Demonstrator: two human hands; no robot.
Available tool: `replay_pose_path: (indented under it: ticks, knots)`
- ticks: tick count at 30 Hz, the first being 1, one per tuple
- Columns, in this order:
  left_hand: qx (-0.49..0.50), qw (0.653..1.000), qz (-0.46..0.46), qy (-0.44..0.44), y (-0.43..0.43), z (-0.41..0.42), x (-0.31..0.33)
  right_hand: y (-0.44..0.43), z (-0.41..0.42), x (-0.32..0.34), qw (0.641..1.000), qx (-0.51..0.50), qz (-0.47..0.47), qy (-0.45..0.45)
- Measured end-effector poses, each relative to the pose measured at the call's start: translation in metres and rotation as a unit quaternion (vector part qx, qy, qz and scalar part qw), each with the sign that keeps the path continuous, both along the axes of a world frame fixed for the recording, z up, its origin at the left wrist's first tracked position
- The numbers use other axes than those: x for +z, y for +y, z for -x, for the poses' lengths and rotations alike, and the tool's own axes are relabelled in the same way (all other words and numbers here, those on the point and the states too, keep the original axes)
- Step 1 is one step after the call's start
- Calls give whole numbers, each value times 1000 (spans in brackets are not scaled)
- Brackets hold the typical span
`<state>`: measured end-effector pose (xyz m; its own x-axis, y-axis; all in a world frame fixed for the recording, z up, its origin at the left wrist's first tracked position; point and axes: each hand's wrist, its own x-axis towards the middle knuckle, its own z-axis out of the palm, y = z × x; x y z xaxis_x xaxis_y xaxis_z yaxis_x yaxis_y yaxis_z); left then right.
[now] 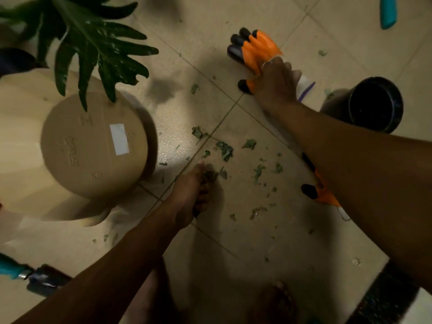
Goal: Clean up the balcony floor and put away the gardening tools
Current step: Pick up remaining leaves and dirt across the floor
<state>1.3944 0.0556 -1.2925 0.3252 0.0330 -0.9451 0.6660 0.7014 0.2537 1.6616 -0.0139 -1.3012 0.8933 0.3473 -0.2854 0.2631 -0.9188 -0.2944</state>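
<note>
1. The orange gardening glove with black fingertips [257,50] lies flat on the pale tiled floor [257,242], beyond the mess and to the right. The right hand [275,83] is clamped over its cuff end, fingers closed on the fabric.
2. A second orange glove [323,194] lies nearer. It is mostly hidden under the right forearm, with only a black tip and a bit of white cuff showing.
3. Torn green leaf scraps [224,150] are strewn over the tiles between the two arms. The left hand [191,192] sits low against the floor, curled round a dark clump of them.
4. To do this step well, the held glove should probably be lifted clear, not dragged, so it does not scatter the scraps. The second glove can then be paired with it. The left fist should stay closed so the gathered leaves do not spill, and the loose bits are best raked into one pile.
5. Further out on the left, a beige plastic pot [93,146] lies tipped on its side under the dark green lobed plant leaves [93,43].
6. A round black pot [374,104] stands just beyond the right forearm.
7. A teal-handled tool [23,272] lies at lower left, and another teal handle [388,10] shows at the top right edge. Neither has been put away yet.
</note>
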Motion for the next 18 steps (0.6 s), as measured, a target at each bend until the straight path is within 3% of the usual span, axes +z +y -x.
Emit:
replay_pose_path:
  ticks: [4,5,9,14,18]
  knots:
    - [23,1000,-7,-18,8,-4,3,19,23,-7,981,100,-59,-156]
    - [25,999,-6,-20,9,-2,4,28,27,-11,978,140,-77,-137]
    - [-3,1000,-5,-12,10,13,3,62,43,-28,956,214,-178,96]
    - [-83,996,15,8,14,50,-7,71,62,-52,939,264,-190,113]
    - [-119,992,2,49,23,79,-12,28,119,-53,851,477,-150,161]
